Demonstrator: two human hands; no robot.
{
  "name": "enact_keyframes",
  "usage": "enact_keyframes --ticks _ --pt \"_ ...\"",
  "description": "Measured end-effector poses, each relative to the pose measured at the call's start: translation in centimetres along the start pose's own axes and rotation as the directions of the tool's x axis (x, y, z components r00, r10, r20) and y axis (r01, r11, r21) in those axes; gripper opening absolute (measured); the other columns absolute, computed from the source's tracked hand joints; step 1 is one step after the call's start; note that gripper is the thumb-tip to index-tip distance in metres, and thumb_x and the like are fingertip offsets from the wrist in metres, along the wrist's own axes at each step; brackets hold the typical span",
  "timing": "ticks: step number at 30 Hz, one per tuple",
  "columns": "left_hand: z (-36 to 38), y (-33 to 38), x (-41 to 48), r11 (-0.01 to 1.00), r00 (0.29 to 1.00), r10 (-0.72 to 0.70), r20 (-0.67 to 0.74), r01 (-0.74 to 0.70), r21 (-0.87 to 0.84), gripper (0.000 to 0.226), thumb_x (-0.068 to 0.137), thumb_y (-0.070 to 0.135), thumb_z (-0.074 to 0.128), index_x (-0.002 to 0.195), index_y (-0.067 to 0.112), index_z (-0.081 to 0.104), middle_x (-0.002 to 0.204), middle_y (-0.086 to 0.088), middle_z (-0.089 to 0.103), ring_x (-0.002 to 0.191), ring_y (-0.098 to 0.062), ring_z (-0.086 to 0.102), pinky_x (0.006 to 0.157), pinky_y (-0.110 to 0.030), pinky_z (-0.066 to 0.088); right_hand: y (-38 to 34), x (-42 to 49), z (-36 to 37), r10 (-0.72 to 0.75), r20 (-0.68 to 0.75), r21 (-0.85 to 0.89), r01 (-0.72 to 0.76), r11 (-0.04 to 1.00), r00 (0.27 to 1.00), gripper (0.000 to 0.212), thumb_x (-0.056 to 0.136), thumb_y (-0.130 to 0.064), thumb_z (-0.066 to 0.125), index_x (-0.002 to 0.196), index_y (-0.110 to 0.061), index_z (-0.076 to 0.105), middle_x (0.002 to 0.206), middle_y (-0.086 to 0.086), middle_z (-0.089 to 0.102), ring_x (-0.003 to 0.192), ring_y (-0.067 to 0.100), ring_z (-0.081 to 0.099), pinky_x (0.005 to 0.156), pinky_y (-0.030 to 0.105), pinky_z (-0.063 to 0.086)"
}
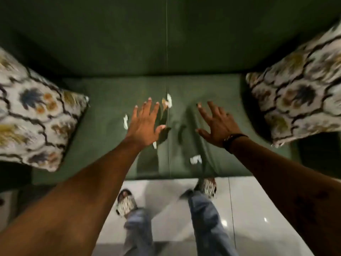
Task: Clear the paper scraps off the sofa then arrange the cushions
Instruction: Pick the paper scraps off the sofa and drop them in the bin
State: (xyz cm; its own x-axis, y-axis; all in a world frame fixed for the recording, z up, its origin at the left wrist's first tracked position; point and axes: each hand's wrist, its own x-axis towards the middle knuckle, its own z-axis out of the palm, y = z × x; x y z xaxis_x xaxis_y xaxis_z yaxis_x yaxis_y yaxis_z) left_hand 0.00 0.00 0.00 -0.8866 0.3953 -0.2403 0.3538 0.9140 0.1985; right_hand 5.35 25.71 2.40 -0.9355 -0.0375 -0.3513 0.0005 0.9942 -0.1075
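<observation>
A dark green sofa (110,111) fills the view, seen from above. Several white paper scraps lie on its seat: one near the seam at the back (168,100), one left of my left hand (125,121), one by my left wrist (154,145), one near the front edge (196,159). My left hand (145,124) hovers over the seat with fingers spread, holding nothing. My right hand (215,124), also spread and empty, hovers to the right of the seam. A patterned cushion (35,111) lies at the left end, a matching cushion (302,85) at the right end.
The sofa's backrest (166,39) rises behind the seat. Below the front edge is a glossy white tiled floor (249,209). My feet in patterned slippers (126,202) and jeans stand close to the sofa.
</observation>
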Motion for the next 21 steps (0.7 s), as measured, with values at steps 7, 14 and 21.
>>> enact_keyframes --ticks 7,14,21 --pt "16.1 -3.3 -2.4 0.995 0.988 -0.104 0.117 0.104 0.008 0.046 0.091 0.029 0.057 0.134 0.016 0.048 0.143 -0.021 0.043 0.123 -0.04 0.047 0.102 -0.048 0.04 0.2 -4.6 21.7 -0.041 0.151 0.13 0.021 0.991 0.988 0.054 0.079 -0.041 0.071 0.125 -0.02 0.052 0.119 0.021 0.053 0.097 0.044 0.059 0.063 0.046 0.057" --pt "16.4 -3.3 -2.7 0.936 0.977 -0.205 -0.055 0.179 -0.302 0.017 0.088 0.002 0.054 0.095 0.005 0.069 0.101 -0.023 0.062 0.096 -0.042 0.058 0.084 -0.044 0.049 1.9 -2.4 21.2 -0.052 0.019 0.174 0.048 0.984 0.998 0.031 0.081 -0.016 0.073 0.107 -0.002 0.063 0.097 0.023 0.06 0.078 0.042 0.063 0.052 0.041 0.051" --pt "13.8 -9.2 0.1 0.801 0.788 -0.567 -0.242 0.458 -0.386 0.016 0.084 0.007 0.06 0.094 0.009 0.073 0.13 -0.023 0.054 0.117 -0.044 0.048 0.097 -0.043 0.037 9.1 3.5 16.7 0.512 -0.243 0.416 -0.388 0.822 0.824 0.021 0.088 -0.01 0.059 0.106 -0.013 0.07 0.132 0.02 0.049 0.117 0.041 0.046 0.099 0.047 0.043"
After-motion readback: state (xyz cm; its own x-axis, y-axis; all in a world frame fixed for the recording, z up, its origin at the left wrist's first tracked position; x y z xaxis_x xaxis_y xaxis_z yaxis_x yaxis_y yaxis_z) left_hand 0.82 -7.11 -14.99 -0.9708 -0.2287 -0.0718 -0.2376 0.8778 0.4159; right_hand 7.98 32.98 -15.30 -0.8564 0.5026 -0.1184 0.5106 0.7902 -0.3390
